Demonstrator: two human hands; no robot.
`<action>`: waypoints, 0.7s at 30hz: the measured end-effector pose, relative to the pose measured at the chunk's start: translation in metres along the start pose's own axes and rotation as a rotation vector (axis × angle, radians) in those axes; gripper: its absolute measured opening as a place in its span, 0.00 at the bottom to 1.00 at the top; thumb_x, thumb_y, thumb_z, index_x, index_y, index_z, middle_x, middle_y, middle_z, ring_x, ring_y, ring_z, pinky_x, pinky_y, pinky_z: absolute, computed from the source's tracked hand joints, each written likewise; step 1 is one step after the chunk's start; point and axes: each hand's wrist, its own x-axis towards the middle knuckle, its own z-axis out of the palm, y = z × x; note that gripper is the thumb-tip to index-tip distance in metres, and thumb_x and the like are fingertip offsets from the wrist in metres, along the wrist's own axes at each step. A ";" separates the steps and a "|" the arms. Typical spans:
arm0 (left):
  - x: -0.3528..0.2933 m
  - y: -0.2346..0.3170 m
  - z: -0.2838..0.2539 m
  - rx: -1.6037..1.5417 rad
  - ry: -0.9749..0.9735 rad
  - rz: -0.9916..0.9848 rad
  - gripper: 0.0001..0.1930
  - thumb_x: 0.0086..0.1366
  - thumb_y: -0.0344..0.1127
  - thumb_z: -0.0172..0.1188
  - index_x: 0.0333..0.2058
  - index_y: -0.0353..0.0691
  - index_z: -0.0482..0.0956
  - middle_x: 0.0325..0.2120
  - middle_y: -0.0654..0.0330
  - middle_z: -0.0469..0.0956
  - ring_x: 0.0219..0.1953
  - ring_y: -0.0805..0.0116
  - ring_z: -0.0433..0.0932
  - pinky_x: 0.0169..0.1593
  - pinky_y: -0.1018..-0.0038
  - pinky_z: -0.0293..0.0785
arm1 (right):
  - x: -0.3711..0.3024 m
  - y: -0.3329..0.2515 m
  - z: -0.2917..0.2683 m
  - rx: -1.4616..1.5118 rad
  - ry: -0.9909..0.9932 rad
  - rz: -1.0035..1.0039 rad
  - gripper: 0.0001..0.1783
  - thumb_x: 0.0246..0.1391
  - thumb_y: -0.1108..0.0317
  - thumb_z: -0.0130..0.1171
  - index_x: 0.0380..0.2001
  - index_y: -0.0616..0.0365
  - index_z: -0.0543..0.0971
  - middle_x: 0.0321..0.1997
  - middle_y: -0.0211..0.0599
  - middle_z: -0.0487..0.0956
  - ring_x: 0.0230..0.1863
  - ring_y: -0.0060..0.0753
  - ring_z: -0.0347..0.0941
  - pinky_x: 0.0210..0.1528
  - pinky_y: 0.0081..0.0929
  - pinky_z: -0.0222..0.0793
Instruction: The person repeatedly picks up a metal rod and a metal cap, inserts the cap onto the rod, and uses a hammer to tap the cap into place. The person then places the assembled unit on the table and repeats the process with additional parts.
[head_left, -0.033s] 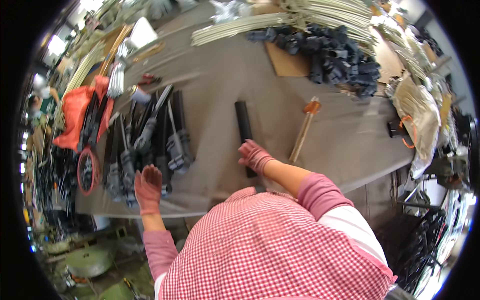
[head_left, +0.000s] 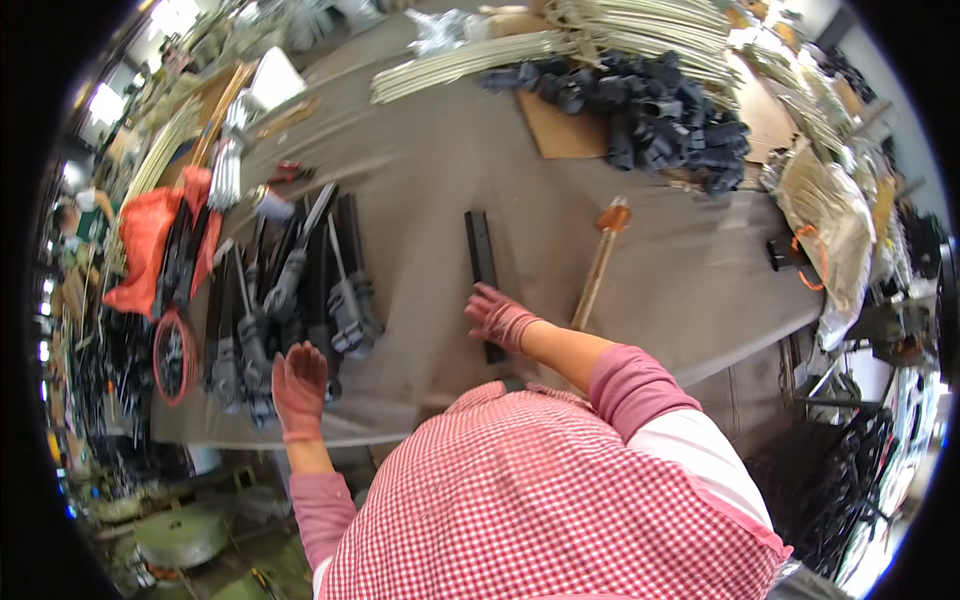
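A long black bar (head_left: 481,250) lies on the brown-covered table in front of me, its near end close to my apron. My right hand (head_left: 498,317), in a pink glove, lies across this bar with its fingers stretched out, not wrapped round it. To the left, my left hand (head_left: 299,387), gloved in the same pink, is held flat with fingers extended at the near end of a row of black bars with grey jointed fittings (head_left: 347,320). Nothing shows in its palm. Whether it touches the nearest fitting I cannot tell.
A wooden-handled mallet with an orange head (head_left: 604,260) lies right of the bar. Dark plastic fittings (head_left: 640,110) are heaped at the back right beside pale rods (head_left: 470,65). On the left are an orange-red sack (head_left: 147,240) and a pink-rimmed basket (head_left: 158,365).
The whole view has shifted slightly, with the table things appearing a little lower and to the left. Both hands keep nearly the same places beside the bars.
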 end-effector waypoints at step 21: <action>0.087 -0.259 0.135 0.919 -0.067 -0.193 0.16 0.60 0.32 0.70 0.46 0.36 0.78 0.33 0.66 0.79 0.34 0.76 0.75 0.40 0.75 0.75 | -0.073 0.277 -0.058 0.353 0.778 1.413 0.26 0.46 0.53 0.69 0.40 0.64 0.78 0.41 0.55 0.80 0.45 0.59 0.76 0.48 0.47 0.73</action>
